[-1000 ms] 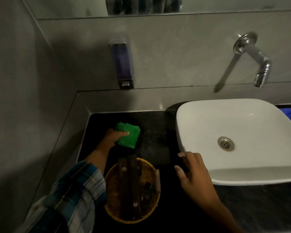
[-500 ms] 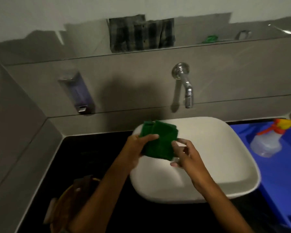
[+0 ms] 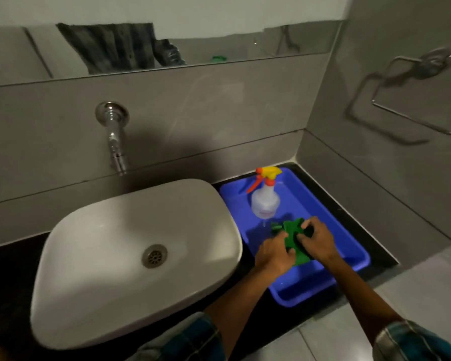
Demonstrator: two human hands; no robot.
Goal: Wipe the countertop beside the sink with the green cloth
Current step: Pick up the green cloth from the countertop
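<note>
The green cloth (image 3: 291, 239) sits right of centre in the frame, bunched and folded between both hands over the blue tray (image 3: 349, 246). The left hand (image 3: 274, 254) curls its grip around the cloth's lower left part, fingers pressed onto the fabric. The right hand (image 3: 317, 239) closes its grip on the cloth's upper right edge, thumb and fingers pinching it; a dark fold of the cloth shows just under those fingers. Whether the cloth touches the tray floor I cannot tell.

Just above the hands in the frame, a translucent spray bottle (image 3: 264, 204) with an orange and yellow trigger head stands upright in the far part of the tray, near the cloth. The tray lies on the black counter (image 3: 380, 241), in the corner where the back wall meets the right wall.

To the left of the tray, touching or nearly touching its edge, a white basin sink (image 3: 115, 256) rests on the counter, its metal drain (image 3: 154, 256) at the centre. A chrome tap (image 3: 113, 136) sticks out of the tiled wall above the basin, in the upper left of the frame. A metal towel ring (image 3: 414, 100) hangs on the right wall at the upper right. Plaid sleeves (image 3: 412, 342) show at the bottom edge of the frame.
</note>
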